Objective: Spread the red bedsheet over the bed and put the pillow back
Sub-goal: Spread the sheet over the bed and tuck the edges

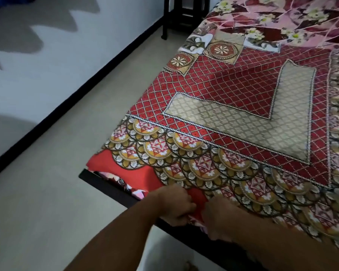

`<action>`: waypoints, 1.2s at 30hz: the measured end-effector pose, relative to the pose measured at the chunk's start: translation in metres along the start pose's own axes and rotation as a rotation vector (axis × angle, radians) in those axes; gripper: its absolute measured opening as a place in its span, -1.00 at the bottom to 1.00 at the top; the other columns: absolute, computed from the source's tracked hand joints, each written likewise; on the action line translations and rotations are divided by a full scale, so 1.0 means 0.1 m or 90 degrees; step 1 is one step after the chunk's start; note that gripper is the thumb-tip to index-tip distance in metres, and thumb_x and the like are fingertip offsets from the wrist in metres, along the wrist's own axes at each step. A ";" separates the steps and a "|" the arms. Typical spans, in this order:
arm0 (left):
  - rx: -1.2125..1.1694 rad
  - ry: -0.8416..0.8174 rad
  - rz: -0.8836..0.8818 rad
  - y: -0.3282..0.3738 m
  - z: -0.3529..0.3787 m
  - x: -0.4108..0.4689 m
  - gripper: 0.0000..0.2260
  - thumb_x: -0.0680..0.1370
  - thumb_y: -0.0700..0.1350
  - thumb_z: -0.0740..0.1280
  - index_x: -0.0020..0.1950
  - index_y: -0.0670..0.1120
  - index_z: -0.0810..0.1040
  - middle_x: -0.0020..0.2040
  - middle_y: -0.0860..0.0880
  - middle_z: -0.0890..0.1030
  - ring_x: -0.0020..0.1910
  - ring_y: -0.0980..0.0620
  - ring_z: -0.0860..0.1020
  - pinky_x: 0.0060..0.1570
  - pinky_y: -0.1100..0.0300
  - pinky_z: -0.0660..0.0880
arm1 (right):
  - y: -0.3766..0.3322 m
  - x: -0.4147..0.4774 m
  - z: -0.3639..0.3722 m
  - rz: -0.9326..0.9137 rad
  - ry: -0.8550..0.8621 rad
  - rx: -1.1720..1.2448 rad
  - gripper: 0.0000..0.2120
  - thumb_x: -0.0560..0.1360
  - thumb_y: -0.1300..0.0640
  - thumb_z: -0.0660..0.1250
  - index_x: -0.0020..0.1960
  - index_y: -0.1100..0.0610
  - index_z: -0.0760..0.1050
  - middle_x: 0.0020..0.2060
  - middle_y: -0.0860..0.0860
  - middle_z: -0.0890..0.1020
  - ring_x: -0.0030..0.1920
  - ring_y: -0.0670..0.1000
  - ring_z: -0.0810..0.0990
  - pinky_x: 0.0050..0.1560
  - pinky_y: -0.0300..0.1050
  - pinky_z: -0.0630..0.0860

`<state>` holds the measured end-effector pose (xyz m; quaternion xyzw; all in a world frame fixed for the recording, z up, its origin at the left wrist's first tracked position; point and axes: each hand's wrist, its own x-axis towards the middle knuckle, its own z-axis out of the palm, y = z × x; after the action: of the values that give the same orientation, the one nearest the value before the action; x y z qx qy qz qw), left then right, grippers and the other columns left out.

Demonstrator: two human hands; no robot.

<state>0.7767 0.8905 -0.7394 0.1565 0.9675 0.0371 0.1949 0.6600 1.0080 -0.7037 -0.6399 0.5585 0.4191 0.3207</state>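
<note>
The red bedsheet [233,106] lies over the near part of the bed [114,189], its near hem pinched by both left hand [176,206] and right hand [221,218], seemingly to pull it straight

Both hands, left [175,207] and right [221,220], pinch the red sheet [233,89] at the near edge of the bed frame [106,184] (a pink floral cloth [282,18] shows beyond it), beside the pale floor [67,153] and white wall [37,65].
</note>
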 end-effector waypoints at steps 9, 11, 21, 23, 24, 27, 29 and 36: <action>-0.204 0.146 -0.920 -1.48 0.30 -1.40 -0.51 0.63 0.24 0.03 0.36 -0.11 0.32 0.31 -0.19 0.43 0.28 -0.19 0.42 0.07 -0.12 0.50 | -0.70 0.74 -1.56 0.071 0.450 0.291 -0.56 0.53 -0.07 0.35 0.28 0.10 0.30 0.09 0.10 0.56 0.05 0.15 0.60 -0.14 -0.01 0.41; -0.353 0.139 -0.982 -1.73 0.48 -1.62 -0.43 0.63 0.29 0.01 0.38 -0.14 0.31 0.29 -0.24 0.46 0.27 -0.27 0.45 0.14 -0.14 0.45 | -0.86 0.92 -1.84 0.092 0.436 0.293 -0.52 0.51 -0.03 0.41 0.29 0.09 0.28 0.10 0.11 0.56 0.06 0.14 0.60 -0.16 -0.02 0.37; -0.346 0.043 -0.658 -2.36 0.73 -2.05 -0.71 0.65 -0.02 0.10 0.34 -0.03 0.39 0.20 -0.14 0.61 0.16 -0.19 0.60 0.14 -0.01 0.54 | -1.07 1.32 -2.57 0.074 0.145 0.234 -0.68 0.57 0.06 0.36 0.23 0.23 0.54 0.09 0.16 0.58 0.12 0.18 0.59 0.12 0.05 0.53; -0.299 -0.038 -0.618 -2.47 0.65 -2.05 -0.65 0.65 -0.02 0.12 0.42 -0.01 0.36 0.28 -0.13 0.58 0.24 -0.17 0.56 0.19 0.00 0.49 | -1.05 1.39 -2.64 0.086 0.118 0.252 -0.66 0.53 0.03 0.39 0.21 0.22 0.55 -0.04 0.14 0.56 0.00 0.16 0.57 0.09 0.07 0.53; -0.269 -0.084 -0.595 -2.51 0.61 -2.04 -0.65 0.65 -0.02 0.14 0.42 -0.03 0.38 0.30 -0.12 0.56 0.27 -0.16 0.55 0.21 0.01 0.47 | -1.05 1.40 -2.71 0.098 0.096 0.256 -0.62 0.50 0.00 0.41 0.22 0.20 0.54 -0.03 0.11 0.57 0.00 0.15 0.56 0.10 0.08 0.54; -0.197 -0.128 -0.553 -2.66 0.40 -2.00 -0.68 0.62 0.00 0.21 0.34 -0.04 0.51 0.29 -0.09 0.58 0.26 -0.13 0.55 0.20 0.03 0.47 | -1.01 1.50 -2.92 0.138 0.101 0.319 -0.52 0.41 -0.10 0.43 0.22 0.16 0.53 0.11 0.12 0.60 0.10 0.19 0.59 0.17 0.13 0.52; -0.192 -0.092 -0.553 -2.85 0.21 -1.96 -0.68 0.62 -0.03 0.23 0.35 -0.05 0.50 0.28 -0.09 0.58 0.26 -0.14 0.56 0.17 0.04 0.48 | -0.92 1.45 -3.19 0.169 0.168 0.389 -0.62 0.47 -0.09 0.34 0.09 0.20 0.53 0.04 0.12 0.61 0.02 0.15 0.58 0.03 0.01 0.50; -0.142 0.060 -0.462 -3.59 -0.47 -1.89 -0.70 0.60 -0.06 0.18 0.30 -0.11 0.43 0.23 -0.16 0.55 0.20 -0.20 0.53 0.13 -0.01 0.46 | -0.41 1.51 -3.64 0.405 0.385 0.562 -0.66 0.60 -0.13 0.15 0.07 0.07 0.59 -0.11 0.04 0.65 -0.11 0.08 0.63 -0.05 -0.03 0.55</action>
<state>0.8207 0.4897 -0.6743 -0.2203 0.9580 0.0782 0.1664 0.7691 0.6280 -0.6798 -0.3397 0.9085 0.0242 0.2421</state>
